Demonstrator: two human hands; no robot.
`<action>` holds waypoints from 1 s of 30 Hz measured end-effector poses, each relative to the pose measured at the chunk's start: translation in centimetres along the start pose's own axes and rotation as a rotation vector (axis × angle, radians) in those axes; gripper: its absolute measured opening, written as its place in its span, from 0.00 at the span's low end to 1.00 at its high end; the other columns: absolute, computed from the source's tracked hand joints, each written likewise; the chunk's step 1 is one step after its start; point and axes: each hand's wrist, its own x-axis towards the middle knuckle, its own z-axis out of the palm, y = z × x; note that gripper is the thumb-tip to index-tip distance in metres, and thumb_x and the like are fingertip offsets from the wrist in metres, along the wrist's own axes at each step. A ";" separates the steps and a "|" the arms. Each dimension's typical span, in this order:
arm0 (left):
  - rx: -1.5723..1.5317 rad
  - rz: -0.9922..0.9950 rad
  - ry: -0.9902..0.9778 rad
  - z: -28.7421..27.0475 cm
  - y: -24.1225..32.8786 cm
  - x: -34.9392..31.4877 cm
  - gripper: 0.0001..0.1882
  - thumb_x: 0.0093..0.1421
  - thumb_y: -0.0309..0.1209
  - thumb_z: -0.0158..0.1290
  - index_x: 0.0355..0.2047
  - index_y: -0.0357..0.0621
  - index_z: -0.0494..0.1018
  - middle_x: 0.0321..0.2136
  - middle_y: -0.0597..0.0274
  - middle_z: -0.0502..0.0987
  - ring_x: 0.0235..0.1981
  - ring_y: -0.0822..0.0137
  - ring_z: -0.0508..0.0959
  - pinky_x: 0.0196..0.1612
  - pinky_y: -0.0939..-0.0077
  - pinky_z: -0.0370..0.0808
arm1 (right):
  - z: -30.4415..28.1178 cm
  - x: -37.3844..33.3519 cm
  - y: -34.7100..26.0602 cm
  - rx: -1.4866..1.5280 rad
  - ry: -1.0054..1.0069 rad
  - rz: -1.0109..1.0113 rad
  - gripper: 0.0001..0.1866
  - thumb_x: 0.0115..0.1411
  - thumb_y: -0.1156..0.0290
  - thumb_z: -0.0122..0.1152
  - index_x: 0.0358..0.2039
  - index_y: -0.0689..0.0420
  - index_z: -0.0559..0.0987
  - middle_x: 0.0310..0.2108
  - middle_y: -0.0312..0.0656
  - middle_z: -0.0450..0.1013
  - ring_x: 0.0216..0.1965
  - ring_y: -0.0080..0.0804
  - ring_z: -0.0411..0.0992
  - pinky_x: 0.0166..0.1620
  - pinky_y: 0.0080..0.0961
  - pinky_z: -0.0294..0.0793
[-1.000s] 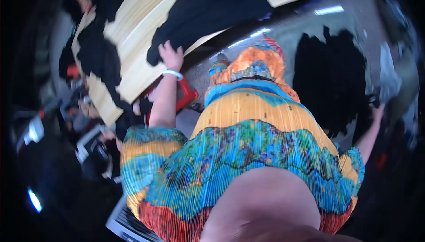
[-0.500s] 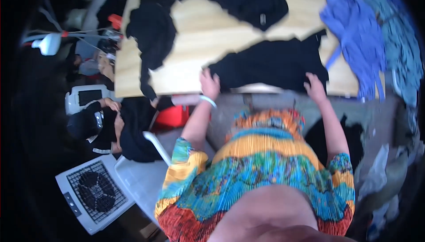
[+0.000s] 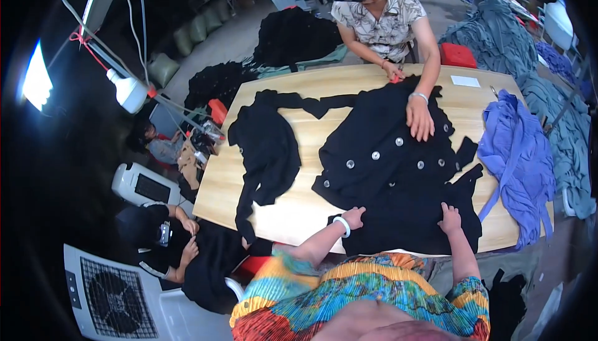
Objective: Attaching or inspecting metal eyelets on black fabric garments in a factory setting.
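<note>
A black knit garment piece (image 3: 405,227) lies spread along the near edge of the table in front of me. My left hand (image 3: 354,217), with a pale bracelet at its wrist, is closed on the cloth near its left side. On the cloth's right part rests my right hand (image 3: 450,219), its fingers apart. Just beyond lies a black cardigan (image 3: 367,132) with big light buttons, meeting or overlapping my piece. A person across the table lays one hand (image 3: 420,118) on that cardigan; their other hand (image 3: 392,72) is near something red.
Another black garment (image 3: 271,148) lies left on the wooden table (image 3: 215,169). Blue-purple garments (image 3: 517,160) drape over the right edge. At lower left, a seated person (image 3: 162,241) handles black cloth beside a white fan unit (image 3: 112,297). A lamp (image 3: 128,90) hangs at left.
The view has tilted up, bringing the person across the table into sight. My left hand has shifted from the piece's left corner onto the cloth and closed. My right hand stays on the cloth.
</note>
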 end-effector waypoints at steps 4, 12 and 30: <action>-0.042 0.060 0.082 0.5 -0.7 0.6 0.18 0.44 0.26 0.48 0.39 0.41 0.66 0.32 0.43 0.72 0.37 0.48 0.72 0.41 0.61 0.70 | 1.1 -0.3 -0.4 -0.098 0.215 -0.061 0.13 0.39 0.81 0.53 0.29 0.57 0.68 0.26 0.46 0.68 0.33 0.42 0.68 0.38 0.34 0.70; -0.329 0.229 0.721 -1.0 0.1 -1.0 0.04 0.40 0.20 0.43 0.20 0.38 0.64 0.22 0.46 0.70 0.27 0.45 0.70 0.31 0.56 0.67 | 0.7 -0.7 0.6 0.108 0.320 -0.181 0.12 0.40 0.77 0.55 0.27 0.57 0.65 0.25 0.48 0.65 0.32 0.47 0.66 0.34 0.40 0.67; -0.141 0.227 0.293 0.4 1.1 -13.1 0.09 0.42 0.21 0.47 0.27 0.37 0.65 0.29 0.48 0.67 0.33 0.47 0.69 0.37 0.61 0.67 | -3.7 -8.8 3.5 0.009 0.049 0.061 0.15 0.39 0.81 0.52 0.32 0.58 0.70 0.31 0.48 0.68 0.36 0.48 0.67 0.39 0.37 0.68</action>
